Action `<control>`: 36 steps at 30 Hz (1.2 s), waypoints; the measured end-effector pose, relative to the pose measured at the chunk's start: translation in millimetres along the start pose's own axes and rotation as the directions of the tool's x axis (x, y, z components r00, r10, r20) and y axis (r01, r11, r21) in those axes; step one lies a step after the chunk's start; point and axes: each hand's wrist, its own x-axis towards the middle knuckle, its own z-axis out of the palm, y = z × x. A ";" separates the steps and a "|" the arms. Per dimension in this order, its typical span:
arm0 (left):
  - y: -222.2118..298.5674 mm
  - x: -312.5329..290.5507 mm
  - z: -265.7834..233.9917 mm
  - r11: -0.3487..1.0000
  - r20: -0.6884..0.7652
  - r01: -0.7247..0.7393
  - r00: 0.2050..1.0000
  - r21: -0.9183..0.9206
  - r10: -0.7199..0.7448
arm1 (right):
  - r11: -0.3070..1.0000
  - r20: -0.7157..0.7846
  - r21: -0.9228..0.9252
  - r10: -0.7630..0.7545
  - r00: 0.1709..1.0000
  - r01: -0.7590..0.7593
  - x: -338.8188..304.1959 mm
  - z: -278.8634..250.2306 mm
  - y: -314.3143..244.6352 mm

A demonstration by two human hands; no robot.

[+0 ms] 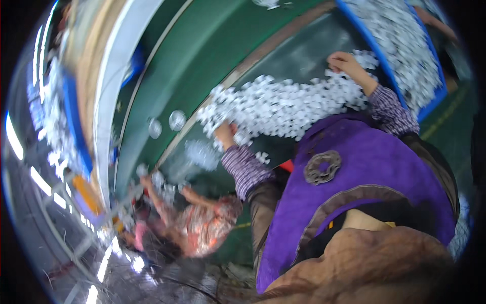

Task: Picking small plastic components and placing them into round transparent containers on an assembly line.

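A wide layer of small white translucent plastic pieces (283, 107) with notched, star-like edges lies on the dark green worktop (298, 48) in front of me. My left hand (226, 135) is at the layer's left end, its fingers curled down among the pieces. What it holds, if anything, is hidden. At the far right end, my right hand (346, 64) hovers over or touches the pieces with fingers bent together. Anything between those fingertips is too small to make out.
A blue crate (405, 55) full of similar white pieces stands at my right. Beyond the worktop's ledge runs a green conveyor belt (202, 55) with two clear round items (177, 120). At left a co-worker (210, 228) reaches toward the belt. A clear plastic heap (201, 154) lies between us.
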 end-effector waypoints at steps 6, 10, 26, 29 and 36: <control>-15.3 -22.7 -21.2 0.954 0.082 -0.001 0.996 -0.301 0.027 | 0.962 -0.338 -0.270 -0.133 0.932 0.040 -39.9 -76.7 9.7; -0.5 -69.8 -19.8 0.856 0.174 0.095 0.985 -0.508 -0.006 | 0.654 -0.414 -0.739 -0.252 0.874 -0.162 -81.8 -111.0 42.9; 34.3 -220.3 33.1 0.822 0.173 -0.293 0.890 -0.489 0.421 | 0.706 -0.152 -0.691 -0.354 0.923 0.157 -50.5 -13.9 53.6; 41.4 -222.5 27.8 0.799 0.080 -0.418 0.865 -0.433 0.496 | 0.647 -0.275 -0.753 -0.475 0.836 0.120 -38.1 -46.9 58.6; 10.9 -198.8 35.6 0.854 -0.098 -0.508 0.849 0.116 0.519 | 0.382 -0.155 -0.921 -0.528 0.835 0.071 10.9 -63.5 31.1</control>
